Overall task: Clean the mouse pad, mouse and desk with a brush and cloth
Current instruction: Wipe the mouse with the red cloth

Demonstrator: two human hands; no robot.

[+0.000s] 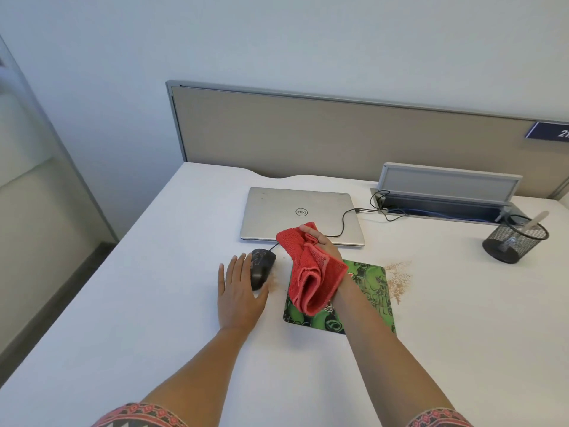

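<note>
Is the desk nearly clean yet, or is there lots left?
Lots left. Nothing looks done yet: sandy crumbs lie on the desk right of the mouse pad, with a few beside the mouse. In hand: the right hand holds the red cloth above the pad, and the left hand lies open at the mouse. Wiping the pad, mouse and desk is all to come.

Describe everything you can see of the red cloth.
The red cloth is a coral-red fabric with a looped, terry-like pile and a stitched hem along one edge. It is crumpled, not spread out. The right hand grips its upper part, and the rest hangs down in loose folds, with a rolled fold at the bottom. It hangs over the left part of the green mouse pad and hides some of it. Whether the lowest fold touches the pad cannot be told.
</note>
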